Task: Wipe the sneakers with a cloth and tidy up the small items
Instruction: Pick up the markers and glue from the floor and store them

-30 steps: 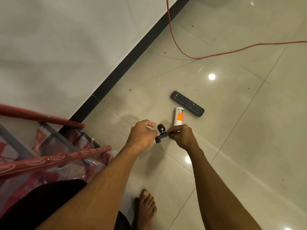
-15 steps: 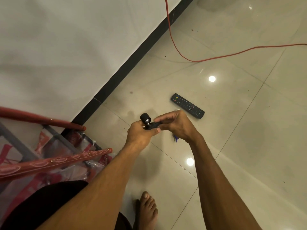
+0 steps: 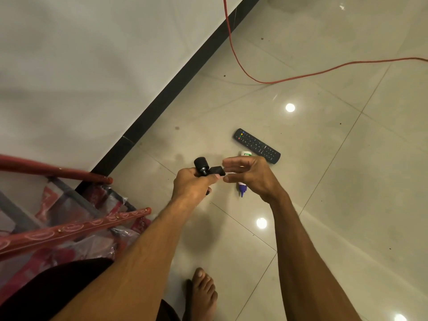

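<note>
Head view: glossy tiled floor (image 3: 347,193), bearing a remote (image 3: 256,145), meets white wall (image 3: 92,66).

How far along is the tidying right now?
Nothing looks done yet. In hand: the left hand grips a black knobbed mount; the right hand is open beside it. Left: the remote and blue-capped tube lie on the floor. No sneakers or cloth in view.

- remote (image 3: 256,145): button marks too small to read;
- tube (image 3: 245,154): green label blurred, no word legible;
- plastic (image 3: 46,200): white print on red, unreadable
</note>
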Tool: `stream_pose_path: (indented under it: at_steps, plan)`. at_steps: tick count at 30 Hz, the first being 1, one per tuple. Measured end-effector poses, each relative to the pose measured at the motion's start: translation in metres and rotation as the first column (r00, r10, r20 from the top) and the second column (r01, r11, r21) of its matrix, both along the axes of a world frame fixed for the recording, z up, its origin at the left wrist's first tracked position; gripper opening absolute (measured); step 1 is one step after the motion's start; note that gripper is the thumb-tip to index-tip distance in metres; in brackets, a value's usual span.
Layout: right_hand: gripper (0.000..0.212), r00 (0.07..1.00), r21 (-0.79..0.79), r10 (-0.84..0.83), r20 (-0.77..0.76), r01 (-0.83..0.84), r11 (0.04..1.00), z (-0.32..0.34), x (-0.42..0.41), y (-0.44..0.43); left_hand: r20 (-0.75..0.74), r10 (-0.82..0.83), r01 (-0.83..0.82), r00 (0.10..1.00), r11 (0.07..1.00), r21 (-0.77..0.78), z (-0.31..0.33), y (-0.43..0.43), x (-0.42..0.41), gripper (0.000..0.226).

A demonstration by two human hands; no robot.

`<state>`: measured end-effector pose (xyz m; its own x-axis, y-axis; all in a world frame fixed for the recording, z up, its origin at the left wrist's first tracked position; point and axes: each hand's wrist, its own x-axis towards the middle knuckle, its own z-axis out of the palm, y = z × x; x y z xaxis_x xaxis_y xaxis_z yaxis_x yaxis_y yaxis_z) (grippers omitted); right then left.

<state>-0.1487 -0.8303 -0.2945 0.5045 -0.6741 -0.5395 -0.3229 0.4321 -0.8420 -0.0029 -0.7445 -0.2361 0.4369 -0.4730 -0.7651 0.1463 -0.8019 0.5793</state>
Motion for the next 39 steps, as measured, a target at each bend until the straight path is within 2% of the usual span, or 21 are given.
stream_pose_path:
  at_steps: [2,5,9,12,21,28,33,39]
  plan:
    - [0.041,0.983,-0.013,-0.147,-0.108,0.147,0.989,-0.015,-0.004,0.002,-0.012,-0.005,0.004,1.0,1.0,-0.009,-0.001,-0.002,0.0,0.022]
    - [0.036,0.878,-0.098,-0.292,-0.379,0.276,0.956,-0.04,-0.004,0.008,-0.022,-0.017,0.016,1.0,0.999,-0.032,-0.003,-0.008,-0.002,0.024]
    - [0.045,0.728,-0.154,-0.331,-0.6,0.301,0.941,-0.063,0.001,0.013,0.015,-0.04,0.041,0.999,0.997,-0.059,-0.004,-0.01,-0.002,0.027]
    - [0.048,0.663,-0.16,-0.281,-0.693,0.24,0.958,-0.072,0.002,0.017,0.04,-0.03,0.033,0.999,0.996,-0.081,-0.002,-0.009,-0.003,0.028]
    - [0.048,0.622,-0.184,-0.23,-0.749,0.138,0.973,-0.099,0.012,0.011,0.031,0.041,-0.037,0.999,0.993,-0.109,-0.004,-0.017,-0.004,0.031]
    - [0.05,0.653,-0.071,-0.134,-0.746,0.122,0.99,-0.106,0.016,0.001,0.017,0.044,-0.042,0.999,0.993,-0.112,-0.002,-0.019,-0.005,0.029]
    - [0.044,0.672,-0.021,-0.172,-0.72,0.227,0.974,-0.096,0.009,-0.001,0.021,0.053,-0.051,0.998,0.995,-0.086,-0.002,-0.015,-0.001,0.032]
    - [0.038,0.762,-0.005,-0.3,-0.574,0.363,0.932,-0.062,0.0,0.001,0.081,0.053,-0.048,0.995,0.997,-0.061,0.012,-0.004,0.004,0.022]
